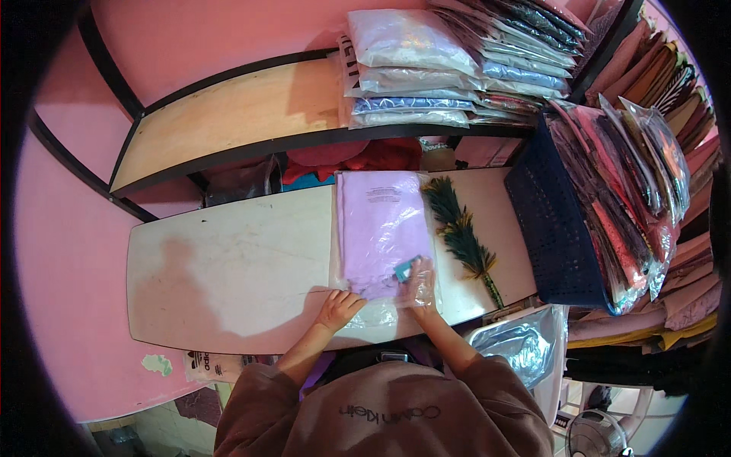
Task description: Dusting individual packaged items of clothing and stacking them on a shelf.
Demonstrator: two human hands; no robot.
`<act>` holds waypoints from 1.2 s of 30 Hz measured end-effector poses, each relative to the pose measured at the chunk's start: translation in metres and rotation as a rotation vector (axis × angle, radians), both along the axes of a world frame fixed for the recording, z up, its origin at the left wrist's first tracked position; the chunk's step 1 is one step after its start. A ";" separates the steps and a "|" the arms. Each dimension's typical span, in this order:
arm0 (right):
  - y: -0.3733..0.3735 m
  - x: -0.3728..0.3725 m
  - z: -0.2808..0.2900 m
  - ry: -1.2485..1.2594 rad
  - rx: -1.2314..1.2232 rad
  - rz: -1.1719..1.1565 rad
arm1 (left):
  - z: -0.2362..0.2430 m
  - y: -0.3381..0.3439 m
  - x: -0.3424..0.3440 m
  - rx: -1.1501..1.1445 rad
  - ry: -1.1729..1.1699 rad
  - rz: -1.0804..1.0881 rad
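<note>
A folded lilac garment (381, 228) lies in a clear plastic bag (373, 314) on the white table, with the bag's loose end towards me. My left hand (340, 310) pinches the near left corner of that bag. Clear film covers my right hand (420, 288), which reaches into the bag's near right side. Between its thumb and fingers sits a small teal tag (406, 269), lying over the garment; the film partly blurs the fingers.
Right of the bag lies a dark green, yellow-tipped feathery stem (461, 232). A navy basket (552, 221) of bagged clothes stands at the table's right end. Above the back edge runs a black-framed wooden shelf (244, 114), bearing stacked bagged garments (415, 76). Hanging clothes (670, 76) crowd the far right.
</note>
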State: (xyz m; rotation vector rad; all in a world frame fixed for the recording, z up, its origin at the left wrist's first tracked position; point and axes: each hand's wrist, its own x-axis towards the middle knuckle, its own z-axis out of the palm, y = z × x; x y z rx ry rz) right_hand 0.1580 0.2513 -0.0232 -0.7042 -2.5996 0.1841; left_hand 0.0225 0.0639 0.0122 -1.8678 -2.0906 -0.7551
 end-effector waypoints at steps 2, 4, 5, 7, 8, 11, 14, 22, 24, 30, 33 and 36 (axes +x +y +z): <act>-0.006 0.030 -0.009 -0.062 -0.084 0.117 | -0.006 -0.009 -0.004 -0.098 -0.027 -0.114; -0.007 0.069 -0.002 -0.225 -0.216 0.346 | -0.014 -0.021 -0.010 -0.123 -0.065 -0.148; -0.003 0.086 0.013 -0.276 -0.413 0.496 | -0.016 -0.028 -0.013 -0.146 -0.101 -0.185; 0.016 0.111 0.025 -0.214 -0.354 0.489 | -0.011 -0.034 -0.018 -0.165 -0.176 -0.208; 0.019 0.118 0.032 -0.150 -0.297 0.483 | -0.006 -0.037 -0.020 -0.189 -0.249 -0.230; 0.039 0.101 0.064 -0.310 -0.029 0.388 | 0.012 -0.041 -0.033 -0.465 -0.255 -0.300; 0.054 0.086 0.050 -0.377 -0.070 0.600 | 0.003 -0.041 -0.042 -0.527 -0.310 -0.344; 0.057 0.067 0.008 0.149 -0.621 0.449 | -0.037 -0.029 -0.030 -0.185 -0.705 0.114; 0.057 0.052 0.007 -0.094 -0.550 0.109 | -0.043 -0.022 -0.026 -0.140 -0.807 0.364; 0.056 0.009 0.000 -0.126 -0.429 -0.299 | -0.014 0.016 -0.023 -0.236 -0.394 0.677; 0.051 0.008 0.011 -0.154 -0.359 -0.320 | -0.014 0.016 -0.022 -0.256 -0.414 0.779; 0.054 0.017 0.032 -0.060 -0.226 -0.287 | -0.021 0.010 -0.024 -0.226 -0.413 0.812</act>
